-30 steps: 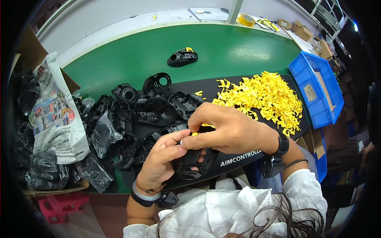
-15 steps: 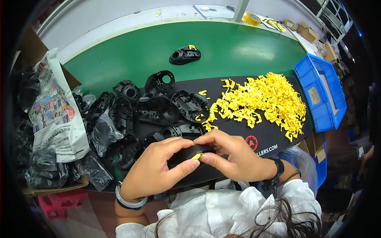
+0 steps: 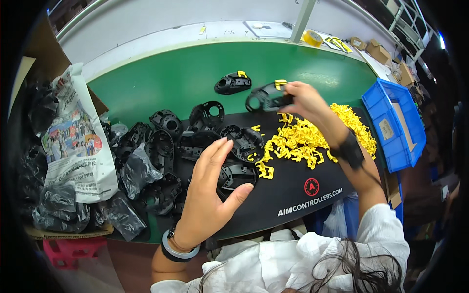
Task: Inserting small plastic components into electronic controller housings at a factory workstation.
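In the foreground, the left hand (image 3: 207,195) stands open and empty, fingers extended and thumb spread wide, before a cluster of black plastic shells (image 3: 244,141); whether it brushes one of them cannot be told. Half a second ago both hands met around a black shell close to the body; now they are apart, the left having let go and the right having taken the piece outward. The parting suggests that handwork on this shell is over, at least for the moment.

Beneath the shells lies a printed black mat (image 3: 273,195), with a heap of small yellow plastic clips (image 3: 300,139) toward its right side. Beyond the heap's near edge, the right arm stretches forward, and the right hand (image 3: 308,100) grips the held shell (image 3: 269,99) by its right end, thumb and fingers closed on it. The shell, slightly blurred, hangs around the mat's far edge, a yellow piece (image 3: 280,84) showing along its top.

Just beyond and to the left, a second shell (image 3: 233,84) rests on the green worktop (image 3: 161,93), a yellow clip (image 3: 242,74) on its upper edge. A blue plastic bin (image 3: 373,102) stands tilted at right.
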Demonstrator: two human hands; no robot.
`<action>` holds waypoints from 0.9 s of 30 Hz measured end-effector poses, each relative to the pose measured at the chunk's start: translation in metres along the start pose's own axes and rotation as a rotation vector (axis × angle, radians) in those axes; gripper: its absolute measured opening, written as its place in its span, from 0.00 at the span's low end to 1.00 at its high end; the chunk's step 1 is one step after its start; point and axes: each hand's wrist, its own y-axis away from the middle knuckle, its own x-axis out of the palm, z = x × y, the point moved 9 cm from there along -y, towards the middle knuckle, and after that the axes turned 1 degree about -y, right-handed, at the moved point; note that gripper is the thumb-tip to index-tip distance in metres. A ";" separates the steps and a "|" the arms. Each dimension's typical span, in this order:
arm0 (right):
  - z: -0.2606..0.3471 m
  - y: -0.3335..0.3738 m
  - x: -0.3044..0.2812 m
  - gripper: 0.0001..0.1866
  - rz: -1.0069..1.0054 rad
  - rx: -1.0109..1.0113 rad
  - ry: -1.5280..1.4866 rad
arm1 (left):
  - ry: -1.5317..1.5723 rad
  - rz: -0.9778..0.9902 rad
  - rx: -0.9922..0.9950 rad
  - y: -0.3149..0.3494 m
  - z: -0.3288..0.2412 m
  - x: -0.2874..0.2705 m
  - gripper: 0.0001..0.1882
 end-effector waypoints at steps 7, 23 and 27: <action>-0.047 -0.117 0.048 0.18 -0.058 0.087 -0.088 | 0.034 0.009 -0.128 0.017 0.012 -0.016 0.33; -0.026 0.035 0.078 0.13 0.300 -0.529 1.147 | -0.597 0.269 -0.093 0.076 0.026 0.002 0.38; 0.011 0.054 0.048 0.09 0.057 -0.678 0.983 | -0.302 -0.094 -0.135 0.071 0.022 -0.035 0.28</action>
